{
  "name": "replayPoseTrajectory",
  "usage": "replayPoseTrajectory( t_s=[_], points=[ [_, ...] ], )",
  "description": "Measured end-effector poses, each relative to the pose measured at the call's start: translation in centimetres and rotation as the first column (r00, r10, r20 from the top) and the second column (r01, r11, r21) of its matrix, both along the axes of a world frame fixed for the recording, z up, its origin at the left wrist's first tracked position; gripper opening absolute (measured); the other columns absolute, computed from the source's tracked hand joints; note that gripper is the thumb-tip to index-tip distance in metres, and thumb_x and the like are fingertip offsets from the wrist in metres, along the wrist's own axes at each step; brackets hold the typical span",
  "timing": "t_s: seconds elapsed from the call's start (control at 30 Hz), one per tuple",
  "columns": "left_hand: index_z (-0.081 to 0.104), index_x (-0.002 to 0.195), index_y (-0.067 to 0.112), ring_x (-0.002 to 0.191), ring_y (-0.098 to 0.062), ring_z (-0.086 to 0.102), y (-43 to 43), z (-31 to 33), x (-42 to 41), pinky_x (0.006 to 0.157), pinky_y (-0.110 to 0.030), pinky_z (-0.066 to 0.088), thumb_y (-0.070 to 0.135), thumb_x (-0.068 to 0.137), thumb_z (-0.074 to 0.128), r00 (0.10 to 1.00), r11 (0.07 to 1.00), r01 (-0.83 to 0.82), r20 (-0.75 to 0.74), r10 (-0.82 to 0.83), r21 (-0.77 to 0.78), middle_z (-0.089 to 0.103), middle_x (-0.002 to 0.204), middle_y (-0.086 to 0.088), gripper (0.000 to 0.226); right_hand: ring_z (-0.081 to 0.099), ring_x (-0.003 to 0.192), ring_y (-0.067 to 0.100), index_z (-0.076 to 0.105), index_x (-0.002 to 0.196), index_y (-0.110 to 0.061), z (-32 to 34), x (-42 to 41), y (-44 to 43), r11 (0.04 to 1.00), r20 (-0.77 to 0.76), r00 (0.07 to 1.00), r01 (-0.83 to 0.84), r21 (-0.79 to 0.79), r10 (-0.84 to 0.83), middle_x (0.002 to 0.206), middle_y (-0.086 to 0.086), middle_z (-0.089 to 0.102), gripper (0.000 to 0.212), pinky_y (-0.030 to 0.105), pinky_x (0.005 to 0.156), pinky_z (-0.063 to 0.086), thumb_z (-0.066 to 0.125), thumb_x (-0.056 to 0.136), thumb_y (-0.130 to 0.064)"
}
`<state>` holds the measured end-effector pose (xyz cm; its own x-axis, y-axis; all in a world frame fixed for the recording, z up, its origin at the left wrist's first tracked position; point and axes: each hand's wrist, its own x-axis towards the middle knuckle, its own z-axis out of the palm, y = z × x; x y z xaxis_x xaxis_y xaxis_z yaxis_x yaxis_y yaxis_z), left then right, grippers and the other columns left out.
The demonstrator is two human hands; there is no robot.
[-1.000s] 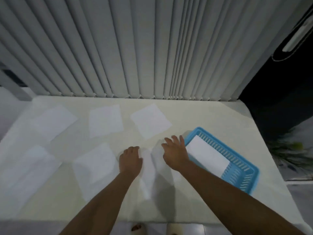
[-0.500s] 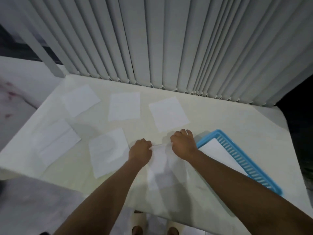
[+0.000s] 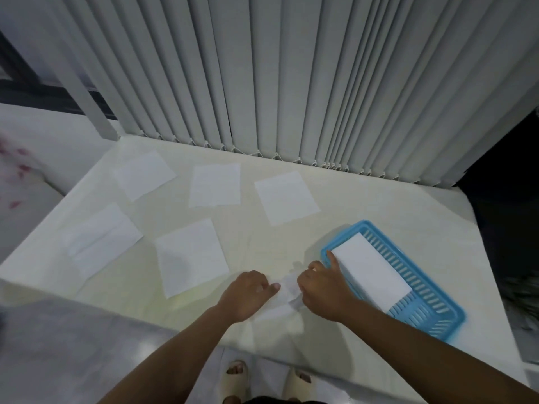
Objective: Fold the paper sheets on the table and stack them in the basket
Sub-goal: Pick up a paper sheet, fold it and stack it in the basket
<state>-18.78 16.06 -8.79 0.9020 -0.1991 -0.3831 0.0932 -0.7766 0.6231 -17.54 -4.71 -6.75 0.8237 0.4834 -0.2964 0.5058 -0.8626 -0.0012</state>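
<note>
My left hand and my right hand both pinch a white paper sheet near the table's front edge; the sheet is bent over on itself between them and is blurred. Just to the right lies a blue slotted basket holding a stack of folded white paper. My right forefinger touches the basket's near left corner. Several flat white sheets lie on the table: one at the front left, one at the far left, and three in a back row.
The cream table stands against grey vertical blinds. Its front edge runs just below my wrists, and my sandalled feet show on the floor beneath it. A dark gap lies past the table's right edge.
Both hands drew the sheet's far edge back towards the table's front edge and came closer together, doubling the sheet over. The camera tilted down and left.
</note>
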Motion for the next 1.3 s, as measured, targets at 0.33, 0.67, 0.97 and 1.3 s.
replayPoseTrajectory(
  t_s=[0.33, 0.67, 0.97, 1.3],
  points=[
    [0.047, 0.129, 0.020, 0.122, -0.020, 0.048, -1.0, -1.7, -0.8, 0.097, -0.035, 0.045, 0.028, 0.094, 0.046, 0.993, 0.978, 0.018, 0.114, -0.043, 0.210, 0.053, 0.130, 0.001, 0.036, 0.059, 0.120, 0.026, 0.068, 0.118, -0.018, -1.7, -0.9, 0.2, 0.993, 0.011, 0.999, -0.037, -0.109, 0.038, 0.127, 0.005, 0.065, 0.044, 0.055, 0.113, 0.021, 0.073, 0.077, -0.035],
    [0.058, 0.108, 0.019, 0.108, -0.022, 0.058, -2.9, -1.8, 0.7, 0.086, -0.034, 0.048, 0.025, 0.090, 0.049, 0.999, 0.949, 0.044, -0.003, -0.045, 0.311, 0.064, 0.112, -0.001, 0.020, -0.005, 0.150, 0.024, -0.002, 0.153, -0.014, -4.6, -3.5, -0.5, 0.983, -0.118, 0.976, 0.183, -0.011, -0.183, 0.163, 0.004, -0.006, 0.095, 0.043, 0.118, -0.008, -0.020, 0.069, -0.055],
    [0.056, 0.095, 0.019, 0.100, -0.023, 0.060, -2.7, -1.5, 1.7, 0.083, -0.035, 0.046, 0.037, 0.090, 0.049, 0.995, 0.974, -0.006, -0.099, 0.030, 0.228, 0.066, 0.104, -0.001, 0.020, -0.010, 0.150, 0.023, -0.007, 0.153, -0.014, -4.6, -3.8, -0.9, 0.976, -0.149, 0.965, 0.219, 0.003, -0.217, 0.163, 0.003, -0.010, 0.109, 0.046, 0.118, -0.008, -0.033, 0.060, -0.065],
    [0.054, 0.082, 0.025, 0.101, -0.021, 0.062, -1.0, -1.7, 1.9, 0.083, -0.031, 0.048, 0.022, 0.086, 0.057, 0.992, 0.981, 0.047, -0.122, -0.024, 0.191, 0.068, 0.104, 0.000, 0.006, -0.008, 0.150, 0.024, -0.003, 0.153, -0.013, -4.5, -4.2, 1.3, 0.967, -0.122, 0.959, 0.253, -0.036, -0.256, 0.163, 0.004, -0.006, 0.103, 0.044, 0.115, -0.013, -0.030, 0.066, -0.062]
  ],
)
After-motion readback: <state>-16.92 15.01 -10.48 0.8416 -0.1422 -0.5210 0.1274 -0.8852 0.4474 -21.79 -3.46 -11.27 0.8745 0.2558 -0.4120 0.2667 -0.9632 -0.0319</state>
